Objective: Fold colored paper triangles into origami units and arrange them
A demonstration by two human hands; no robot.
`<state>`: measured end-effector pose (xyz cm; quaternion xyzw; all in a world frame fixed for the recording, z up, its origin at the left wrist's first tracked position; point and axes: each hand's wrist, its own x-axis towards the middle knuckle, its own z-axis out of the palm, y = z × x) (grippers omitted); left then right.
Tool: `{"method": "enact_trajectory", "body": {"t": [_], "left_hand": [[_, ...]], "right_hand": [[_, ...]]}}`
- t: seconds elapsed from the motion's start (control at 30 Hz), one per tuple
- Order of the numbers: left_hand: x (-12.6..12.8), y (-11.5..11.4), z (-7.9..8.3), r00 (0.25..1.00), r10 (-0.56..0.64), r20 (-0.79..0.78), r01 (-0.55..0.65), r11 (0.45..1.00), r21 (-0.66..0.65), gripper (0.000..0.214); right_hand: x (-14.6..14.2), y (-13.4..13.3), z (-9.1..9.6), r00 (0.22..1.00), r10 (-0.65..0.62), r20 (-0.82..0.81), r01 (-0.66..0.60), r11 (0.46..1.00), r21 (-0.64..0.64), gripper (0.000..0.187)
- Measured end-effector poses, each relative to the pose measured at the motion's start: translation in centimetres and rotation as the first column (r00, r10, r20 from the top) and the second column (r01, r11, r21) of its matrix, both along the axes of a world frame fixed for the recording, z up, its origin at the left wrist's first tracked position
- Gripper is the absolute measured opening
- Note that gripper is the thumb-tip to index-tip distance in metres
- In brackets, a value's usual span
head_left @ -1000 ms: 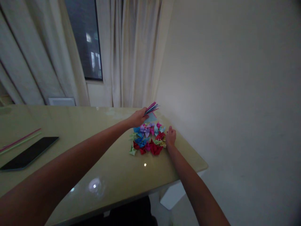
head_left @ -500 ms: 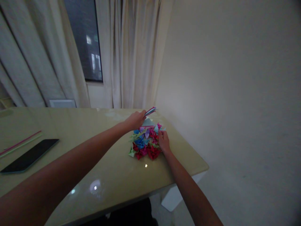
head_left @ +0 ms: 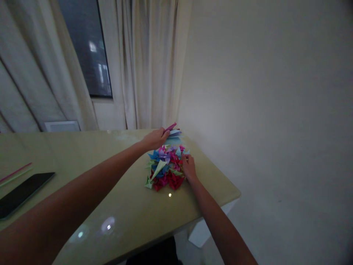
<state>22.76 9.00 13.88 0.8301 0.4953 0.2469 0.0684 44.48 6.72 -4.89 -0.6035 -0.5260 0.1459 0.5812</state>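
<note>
A heap of small folded paper pieces [head_left: 164, 167] in red, blue, pink, purple and green lies near the right end of a glossy beige table [head_left: 116, 206]. My left hand [head_left: 154, 139] reaches past the heap and grips a thin stack of coloured paper sheets [head_left: 172, 129], lifted at one edge. My right hand [head_left: 188, 167] rests against the right side of the heap with its fingers curled in among the pieces.
A dark phone [head_left: 23, 191] and two thin straws [head_left: 15, 173], pink and green, lie at the table's left. Cream curtains [head_left: 149, 62] and a dark window [head_left: 85, 48] stand behind. A plain wall is on the right, and the table's corner [head_left: 234, 191] sits close to my right arm.
My right hand slid left, pushing the folded pieces into a tighter heap. The left hand lowered the paper stack slightly. The view shifted a little to the right.
</note>
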Motion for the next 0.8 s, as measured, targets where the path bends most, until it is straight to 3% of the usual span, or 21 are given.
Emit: {"method": "enact_trajectory", "body": {"t": [0.1,0.27,0.37,0.5,0.6,0.8], "left_hand": [[0.5,1.3,-0.1,0.999,-0.001,0.033,0.002,1.0,-0.025,0.043],[0.9,3.4,-0.6,0.965,-0.198,0.174,0.208,0.977,-0.042,0.03],[0.7,4.4,-1.0,0.93,-0.233,0.283,0.252,0.967,-0.031,0.029],[0.3,5.8,-1.0,0.912,-0.228,0.34,0.266,0.962,-0.068,0.028],[0.0,6.8,-0.7,0.925,-0.205,0.321,0.222,0.975,-0.018,0.03],[0.1,9.4,-0.8,0.953,-0.17,0.249,0.159,0.985,0.063,0.047]], "right_hand": [[0.2,-0.2,0.0,1.0,-0.014,-0.014,0.014,1.0,0.002,0.046],[0.8,-0.2,-0.6,0.998,-0.055,-0.015,0.055,0.998,0.022,0.044],[1.4,0.7,-0.8,0.994,-0.104,-0.013,0.105,0.992,0.068,0.048],[2.5,3.3,-1.0,0.971,-0.233,-0.054,0.236,0.971,0.048,0.051],[3.0,5.3,-1.2,0.947,-0.311,-0.08,0.311,0.95,-0.006,0.046],[3.2,6.4,-1.7,0.966,-0.225,-0.126,0.227,0.974,0.004,0.046]]}}
